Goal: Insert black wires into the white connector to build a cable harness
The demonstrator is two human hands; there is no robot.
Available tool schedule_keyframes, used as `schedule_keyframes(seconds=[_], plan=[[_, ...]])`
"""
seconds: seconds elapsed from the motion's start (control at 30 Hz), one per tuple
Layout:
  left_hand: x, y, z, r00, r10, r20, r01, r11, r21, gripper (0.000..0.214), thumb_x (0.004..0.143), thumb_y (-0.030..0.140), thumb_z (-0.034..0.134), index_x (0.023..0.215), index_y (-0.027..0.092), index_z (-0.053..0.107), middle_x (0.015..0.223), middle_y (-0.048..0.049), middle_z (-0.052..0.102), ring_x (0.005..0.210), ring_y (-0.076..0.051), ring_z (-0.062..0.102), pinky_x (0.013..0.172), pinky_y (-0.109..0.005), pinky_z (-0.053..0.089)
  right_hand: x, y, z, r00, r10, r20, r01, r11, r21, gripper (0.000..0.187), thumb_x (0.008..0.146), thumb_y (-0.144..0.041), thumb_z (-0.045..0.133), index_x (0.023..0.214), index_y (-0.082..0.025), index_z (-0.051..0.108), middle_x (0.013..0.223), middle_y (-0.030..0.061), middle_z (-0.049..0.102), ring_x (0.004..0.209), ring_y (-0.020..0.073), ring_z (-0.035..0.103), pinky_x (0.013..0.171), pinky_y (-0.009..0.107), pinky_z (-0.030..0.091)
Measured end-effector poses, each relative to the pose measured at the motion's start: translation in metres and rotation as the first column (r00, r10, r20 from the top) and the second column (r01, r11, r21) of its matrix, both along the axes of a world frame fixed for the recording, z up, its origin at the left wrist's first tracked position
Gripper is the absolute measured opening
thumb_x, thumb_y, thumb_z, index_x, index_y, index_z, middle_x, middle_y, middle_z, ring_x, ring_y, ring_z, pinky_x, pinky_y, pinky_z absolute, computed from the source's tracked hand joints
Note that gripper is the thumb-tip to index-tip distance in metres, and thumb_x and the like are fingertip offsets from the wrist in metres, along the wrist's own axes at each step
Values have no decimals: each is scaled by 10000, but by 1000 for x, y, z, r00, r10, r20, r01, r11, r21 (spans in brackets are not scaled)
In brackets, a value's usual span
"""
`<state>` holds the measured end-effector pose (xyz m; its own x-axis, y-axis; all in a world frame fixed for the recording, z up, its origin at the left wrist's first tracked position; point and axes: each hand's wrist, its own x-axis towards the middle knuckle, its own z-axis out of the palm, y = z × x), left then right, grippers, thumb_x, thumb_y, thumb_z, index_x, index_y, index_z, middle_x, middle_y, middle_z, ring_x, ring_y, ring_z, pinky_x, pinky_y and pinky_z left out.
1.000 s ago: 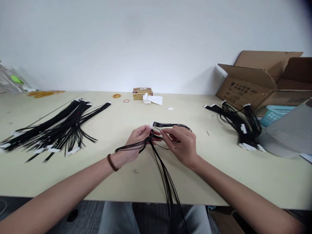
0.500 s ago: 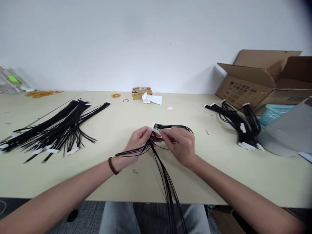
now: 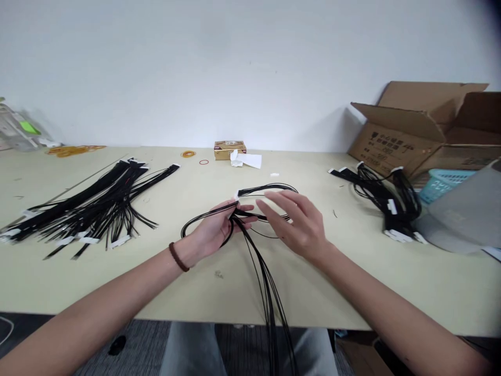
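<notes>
A black wire harness (image 3: 263,261) rests across my left hand (image 3: 213,230), which is turned palm up and holds it among partly extended fingers. Its white connector (image 3: 237,195) sticks up at the fingertips. One loop of wires bends left over the palm and another curves right; the long loose ends hang over the table's front edge toward my lap. My right hand (image 3: 299,224) is just right of the harness, fingers apart and gripping nothing. Its fingers partly hide the right-hand loop.
More black harnesses (image 3: 113,203) lie piled at the left; looped ones (image 3: 385,198) lie at the right. Beyond those are an open cardboard box (image 3: 395,141), a blue basket (image 3: 442,183) and a grey container (image 3: 457,219). A tissue box (image 3: 230,150) and rubber bands (image 3: 188,154) are near the wall.
My right hand has come away from the harness, moved slightly right and spread its fingers. My left hand has shifted left and opened somewhat, with the connector moving left too.
</notes>
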<state>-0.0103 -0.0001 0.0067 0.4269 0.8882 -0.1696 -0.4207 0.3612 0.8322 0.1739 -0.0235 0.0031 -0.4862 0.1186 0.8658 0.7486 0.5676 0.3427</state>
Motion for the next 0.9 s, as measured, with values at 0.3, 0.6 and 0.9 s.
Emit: schedule_keyframes(seconds=[0.3, 0.6, 0.9], plan=[[-1, -3, 0, 1000, 25, 10, -25, 1000, -7, 86, 817, 150, 521, 773, 151, 596, 814, -31, 678, 633, -112, 607, 587, -237, 481, -14, 0, -8, 972, 164, 167, -123, 965, -233, 140, 848, -121, 499, 947, -165, 587, 836, 27, 650, 839, 132, 557, 725, 283, 431], [-2, 0, -1, 998, 56, -30, -57, 998, -22, 113, 811, 223, 551, 807, 138, 625, 966, -67, 673, 723, -131, 624, 743, -283, 468, 2, 5, -6, 969, 79, 232, 0, 946, -324, 135, 866, -158, 470, 852, -165, 604, 666, 7, 582, 658, 125, 489, 582, 260, 339], [0, -6, 8, 992, 97, -76, -98, 995, -6, 114, 825, 191, 515, 761, 136, 591, 903, -76, 674, 639, -150, 635, 706, -324, 479, 4, 6, -4, 963, -20, 270, 97, 956, -275, 175, 846, -110, 468, 711, -162, 567, 673, -1, 585, 642, 119, 450, 552, 268, 316]])
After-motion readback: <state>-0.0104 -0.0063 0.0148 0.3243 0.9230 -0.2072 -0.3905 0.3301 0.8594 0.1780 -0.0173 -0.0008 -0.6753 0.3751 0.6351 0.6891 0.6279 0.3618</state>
